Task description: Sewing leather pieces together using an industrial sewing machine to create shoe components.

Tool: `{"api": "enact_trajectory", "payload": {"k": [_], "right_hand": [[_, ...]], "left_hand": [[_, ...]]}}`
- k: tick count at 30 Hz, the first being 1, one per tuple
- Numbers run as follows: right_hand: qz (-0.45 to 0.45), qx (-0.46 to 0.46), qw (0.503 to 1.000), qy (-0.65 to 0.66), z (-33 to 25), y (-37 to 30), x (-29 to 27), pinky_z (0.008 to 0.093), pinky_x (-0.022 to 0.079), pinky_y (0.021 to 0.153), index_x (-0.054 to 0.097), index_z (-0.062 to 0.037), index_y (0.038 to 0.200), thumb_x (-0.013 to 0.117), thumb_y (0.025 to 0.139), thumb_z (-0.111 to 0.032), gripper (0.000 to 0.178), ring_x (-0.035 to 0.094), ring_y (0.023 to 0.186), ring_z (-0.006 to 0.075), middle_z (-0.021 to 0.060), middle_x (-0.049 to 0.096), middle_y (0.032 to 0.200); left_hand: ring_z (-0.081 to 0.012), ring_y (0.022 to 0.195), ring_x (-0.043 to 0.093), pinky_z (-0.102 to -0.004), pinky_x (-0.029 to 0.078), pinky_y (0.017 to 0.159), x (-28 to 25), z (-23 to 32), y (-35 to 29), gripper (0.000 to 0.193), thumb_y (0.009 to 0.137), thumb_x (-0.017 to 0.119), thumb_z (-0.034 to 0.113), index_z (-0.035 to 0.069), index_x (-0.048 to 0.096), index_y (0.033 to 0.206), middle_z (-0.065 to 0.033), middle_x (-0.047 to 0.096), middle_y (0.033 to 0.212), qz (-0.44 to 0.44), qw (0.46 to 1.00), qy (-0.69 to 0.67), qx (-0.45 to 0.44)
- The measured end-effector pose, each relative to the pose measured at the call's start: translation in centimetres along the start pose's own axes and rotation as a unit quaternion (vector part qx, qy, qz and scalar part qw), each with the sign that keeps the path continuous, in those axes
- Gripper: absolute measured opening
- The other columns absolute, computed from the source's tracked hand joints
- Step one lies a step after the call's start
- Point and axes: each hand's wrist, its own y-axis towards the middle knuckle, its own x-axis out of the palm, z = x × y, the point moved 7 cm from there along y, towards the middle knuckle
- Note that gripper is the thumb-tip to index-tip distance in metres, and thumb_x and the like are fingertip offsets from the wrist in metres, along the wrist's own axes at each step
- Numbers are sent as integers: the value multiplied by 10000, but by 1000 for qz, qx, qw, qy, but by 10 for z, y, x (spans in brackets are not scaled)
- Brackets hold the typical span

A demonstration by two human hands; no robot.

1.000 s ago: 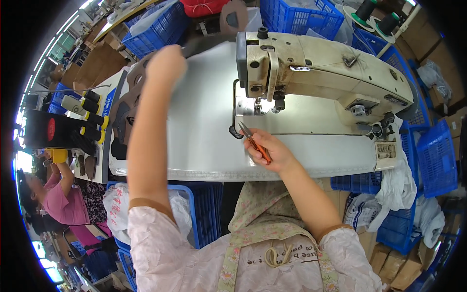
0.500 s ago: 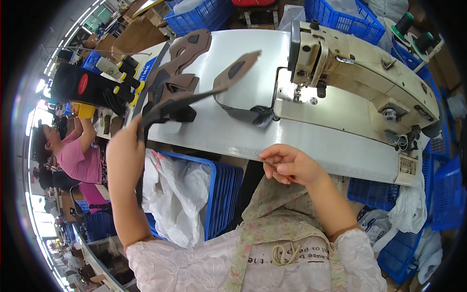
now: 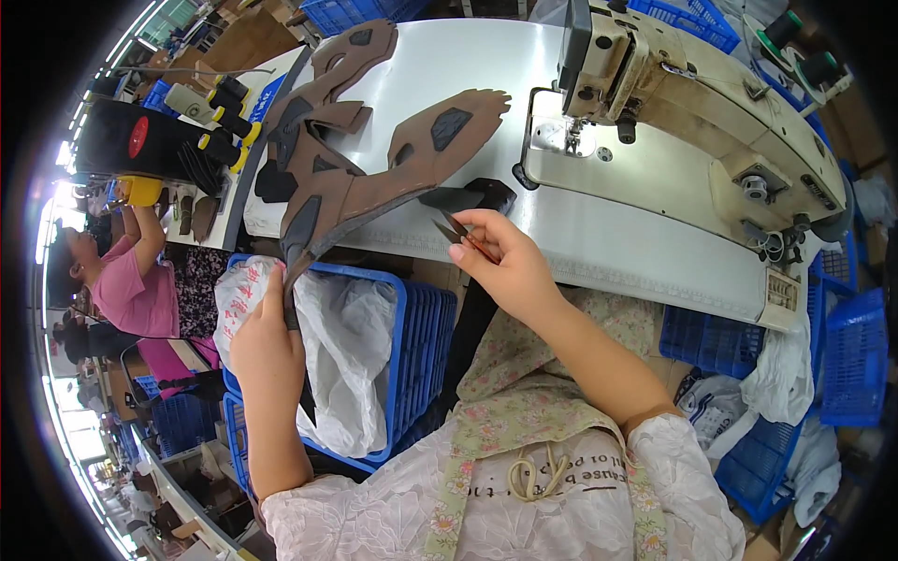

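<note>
My left hand [image 3: 267, 346] is closed on the narrow end of a brown cut piece with dark inset patches [image 3: 402, 187], like a shoe upper. The piece stretches from this hand up over the sewing table [image 3: 468, 56], its far end toothed. Thread snips [image 3: 475, 241] with reddish handles are gripped in my right hand [image 3: 510, 271], blades apart, close to the piece's lower edge. More brown pieces with dark patches [image 3: 351, 61] lie beyond it, overlapping. A dark object [image 3: 494, 194], too unclear to name, rests just above my right hand.
A sewing machine [image 3: 730, 140] stands on the table's right side. Below the front edge is a blue crate [image 3: 402, 365] with a white plastic bag [image 3: 346, 393]. Thread spools [image 3: 229, 122] stand at the left. A person in pink [image 3: 140, 290] works there; blue baskets [image 3: 853, 355] sit at the right.
My left hand has come down toward me, drawing the brown piece out flatter over the table. My right hand has moved left and up with the snips, near the piece's edge.
</note>
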Motion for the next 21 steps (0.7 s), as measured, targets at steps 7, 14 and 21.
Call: {"api": "enact_trajectory", "payload": {"k": [7,14,21], "right_hand": [[61,-5,998,-12,0,3,-10,263,480,751,560,-16,1207,681,920,-200,361,577,802,102,34,608,860],[82,-31,996,-5,-8,12,-8,268,494,777,575,-2,1194,686,914,-177,348,605,845,111,57,644,913],[90,-49,993,-61,-16,17,-14,273,501,755,623,-9,1148,696,902,-173,305,616,808,120,72,660,887]], "left_hand": [[-361,784,648,-434,499,661,6,4,-1,676,743,555,-39,113,491,1399,-153,671,923,5,1000,-2,21],[-354,771,648,-430,499,649,12,3,-4,668,746,571,-34,97,494,1396,-153,669,894,-16,1000,-10,3],[-343,779,655,-425,506,656,16,6,-7,689,720,565,-56,74,491,1392,-156,671,900,-11,1000,-13,10]]}}
